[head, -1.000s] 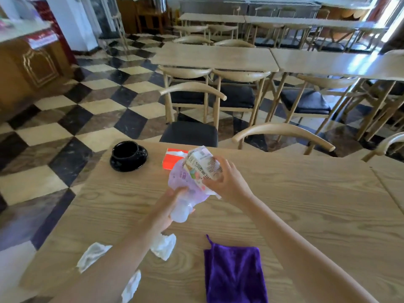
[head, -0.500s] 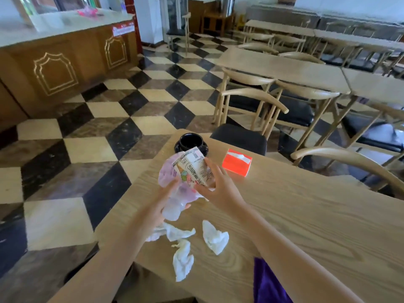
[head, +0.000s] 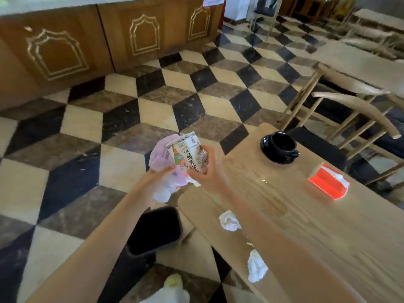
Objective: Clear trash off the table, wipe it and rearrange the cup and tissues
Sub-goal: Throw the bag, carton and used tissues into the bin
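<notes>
My left hand grips a crumpled pink and clear plastic wrapper. My right hand pinches a printed paper snack wrapper pressed against it. Both hands hover past the left edge of the wooden table, over the floor and above a black bin. On the table stand a black cup on a saucer and an orange tissue box. Two crumpled white tissues lie near the table's left edge.
A wooden counter runs along the far side of the checkered floor. A wooden chair with a dark seat stands behind the table. Something white and yellow lies low at the bottom edge, blurred.
My view has swung left. Both hands carried the wrappers from above the table out past its left edge, over the black bin. The purple cloth has left the view.
</notes>
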The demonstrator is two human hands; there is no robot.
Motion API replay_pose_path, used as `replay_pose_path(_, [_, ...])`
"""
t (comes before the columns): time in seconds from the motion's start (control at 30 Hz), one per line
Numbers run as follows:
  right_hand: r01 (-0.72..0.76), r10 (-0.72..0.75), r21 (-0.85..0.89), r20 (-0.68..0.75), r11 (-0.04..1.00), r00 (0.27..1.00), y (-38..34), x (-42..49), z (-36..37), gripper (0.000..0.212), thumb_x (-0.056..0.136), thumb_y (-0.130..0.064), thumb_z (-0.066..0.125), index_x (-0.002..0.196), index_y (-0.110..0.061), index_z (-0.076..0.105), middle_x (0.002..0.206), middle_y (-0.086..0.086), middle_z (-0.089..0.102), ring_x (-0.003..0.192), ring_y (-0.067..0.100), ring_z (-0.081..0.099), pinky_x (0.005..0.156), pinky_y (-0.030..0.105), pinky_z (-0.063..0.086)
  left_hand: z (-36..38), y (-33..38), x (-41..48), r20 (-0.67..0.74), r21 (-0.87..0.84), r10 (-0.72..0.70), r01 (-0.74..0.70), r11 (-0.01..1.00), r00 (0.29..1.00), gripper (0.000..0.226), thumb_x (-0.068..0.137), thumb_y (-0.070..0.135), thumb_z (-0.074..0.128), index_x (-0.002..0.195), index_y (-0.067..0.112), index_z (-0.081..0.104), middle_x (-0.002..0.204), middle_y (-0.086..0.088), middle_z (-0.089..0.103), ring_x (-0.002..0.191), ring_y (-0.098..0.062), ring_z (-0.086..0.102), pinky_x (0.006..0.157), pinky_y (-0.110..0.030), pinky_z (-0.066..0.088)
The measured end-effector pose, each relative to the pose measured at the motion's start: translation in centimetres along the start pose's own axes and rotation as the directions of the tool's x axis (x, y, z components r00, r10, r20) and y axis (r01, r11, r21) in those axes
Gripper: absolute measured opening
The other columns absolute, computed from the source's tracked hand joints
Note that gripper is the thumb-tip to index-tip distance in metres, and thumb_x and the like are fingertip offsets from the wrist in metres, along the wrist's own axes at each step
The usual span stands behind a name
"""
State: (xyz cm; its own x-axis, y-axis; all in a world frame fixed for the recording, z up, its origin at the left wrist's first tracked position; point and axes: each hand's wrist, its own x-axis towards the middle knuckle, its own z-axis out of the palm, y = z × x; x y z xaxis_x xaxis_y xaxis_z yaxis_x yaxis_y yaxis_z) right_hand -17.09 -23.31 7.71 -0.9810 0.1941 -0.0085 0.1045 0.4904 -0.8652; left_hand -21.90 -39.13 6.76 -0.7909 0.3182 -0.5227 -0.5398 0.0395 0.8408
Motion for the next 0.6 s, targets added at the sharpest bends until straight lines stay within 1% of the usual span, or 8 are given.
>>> replay_pose_path(0.07, [-0.038,0.034,0.042,0.080,0.998,0.996,-0.6,1.1,3.7,0.067,0.078,-0.020,0.071,0.132,-0.013,0.032,0.124,0.011,0.047,0.108,0.028,0.054,0.087,0.041,0.051,-3.8,-0.6,0.3,-0.083,-0.007,-0.023,0.022,1.000,0.996,0.031,0.084,0.027,0.064,0.109,0.009,0.058,0.093,-0.014,0.065,0.060,-0.019,0.067,0.048,-0.027,0.054])
replay_pose_path(0.1, [-0.062,0.056,0.053,0.114,0.997,0.992,-0.7,1.5,5.5,0.068,0.078,-0.020,0.071,0.133,-0.013,0.031,0.125,0.013,0.047,0.110,0.028,0.053,0.089,0.042,0.050,-5.8,-1.3,0.4,-0.107,-0.022,-0.045,0.043,0.999,0.993,0.032,0.084,0.028,0.065,0.110,0.010,0.058,0.095,-0.015,0.065,0.062,-0.021,0.066,0.045,-0.026,0.052])
replay_pose_path(0.23, [-0.145,0.119,0.075,0.276,0.987,0.954,0.0,1.7,12.6,0.068,0.079,-0.022,0.070,0.134,-0.012,0.032,0.128,0.011,0.047,0.114,0.023,0.051,0.095,0.040,0.048,-12.1,-5.5,0.4,-0.218,-0.071,-0.153,0.141,0.987,0.964,0.038,0.082,0.030,0.066,0.112,0.009,0.058,0.086,-0.010,0.067,0.065,-0.020,0.065,0.055,-0.029,0.053])
replay_pose_path(0.27, [-0.171,0.141,0.066,0.328,0.983,0.934,0.6,1.6,14.2,0.069,0.079,-0.023,0.070,0.135,-0.012,0.031,0.130,0.010,0.047,0.116,0.024,0.051,0.097,0.043,0.048,-13.3,-6.9,0.4,-0.234,-0.095,-0.189,0.172,0.981,0.954,0.041,0.082,0.031,0.067,0.115,0.009,0.057,0.091,-0.013,0.068,0.072,-0.023,0.065,0.065,-0.033,0.055])
replay_pose_path(0.33, [-0.224,0.184,0.049,0.413,0.973,0.892,2.2,1.5,17.2,0.069,0.080,-0.025,0.070,0.136,-0.012,0.031,0.131,0.010,0.046,0.118,0.025,0.050,0.098,0.045,0.047,-15.1,-9.8,0.5,-0.232,-0.127,-0.256,0.232,0.964,0.938,0.049,0.081,0.032,0.067,0.123,0.010,0.054,0.113,-0.019,0.064,0.097,-0.032,0.062,0.090,-0.044,0.047])
replay_pose_path(0.37, [-0.244,0.205,0.032,0.446,0.969,0.871,3.2,1.5,18.6,0.068,0.080,-0.025,0.069,0.135,-0.012,0.031,0.131,0.008,0.047,0.118,0.025,0.050,0.099,0.045,0.046,-15.9,-11.3,0.7,-0.234,-0.143,-0.283,0.255,0.956,0.930,0.051,0.081,0.032,0.068,0.124,0.010,0.053,0.118,-0.020,0.062,0.106,-0.034,0.059,0.096,-0.045,0.044])
replay_pose_path(0.5, [-0.380,0.326,0.022,0.468,0.925,0.822,8.3,1.1,23.5,0.063,0.079,-0.023,0.070,0.131,-0.012,0.036,0.112,-0.006,0.052,0.110,0.019,0.052,0.088,0.029,0.045,-17.5,-17.1,2.6,-0.250,-0.218,-0.353,0.303,0.928,0.902,0.050,0.081,0.029,0.068,0.125,0.010,0.053,0.117,-0.017,0.063,0.109,-0.031,0.060,0.091,-0.041,0.049])
replay_pose_path(0.6, [-0.499,0.455,-0.019,0.444,0.866,0.772,13.6,0.7,27.2,0.068,0.080,-0.024,0.068,0.137,-0.013,0.032,0.129,0.003,0.050,0.105,0.013,0.049,0.084,0.024,0.043,-18.4,-21.8,5.5,-0.245,-0.240,-0.385,0.329,0.913,0.890,0.044,0.083,0.025,0.066,0.123,0.011,0.054,0.111,-0.014,0.067,0.102,-0.029,0.064,0.085,-0.039,0.052])
